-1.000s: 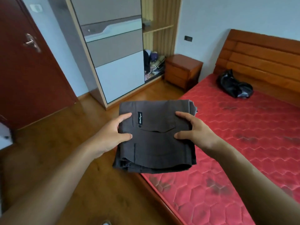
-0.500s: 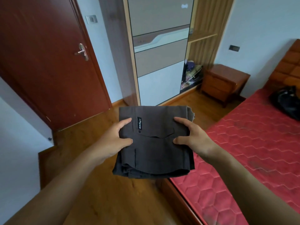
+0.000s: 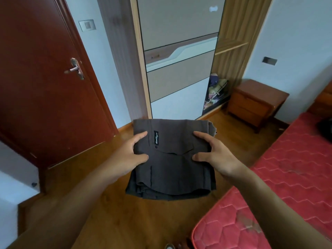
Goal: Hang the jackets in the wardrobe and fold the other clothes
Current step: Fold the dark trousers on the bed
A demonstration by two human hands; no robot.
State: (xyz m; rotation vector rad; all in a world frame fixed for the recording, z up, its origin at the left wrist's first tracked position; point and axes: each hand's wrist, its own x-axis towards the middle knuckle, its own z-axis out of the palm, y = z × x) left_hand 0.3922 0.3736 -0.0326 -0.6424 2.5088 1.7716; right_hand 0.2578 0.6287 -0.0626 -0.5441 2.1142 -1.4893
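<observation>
A folded dark grey garment (image 3: 172,168) with a black label and a flap pocket is held level in the air above the wooden floor. My left hand (image 3: 128,155) grips its left edge, thumb on top. My right hand (image 3: 213,155) grips its right edge the same way. The wardrobe (image 3: 181,56) stands straight ahead; its sliding door covers most of the front. An open section (image 3: 231,47) on its right shows a shelf and some clothes piled at the bottom.
A dark red door (image 3: 41,83) is shut on the left. A wooden nightstand (image 3: 256,103) stands right of the wardrobe. The red mattress (image 3: 287,177) fills the lower right, with a black bag (image 3: 326,128) at its far edge.
The view has swung left, away from the bed and toward the wardrobe and door. Both hands keep the same hold on the folded garment, now closer to the wardrobe.
</observation>
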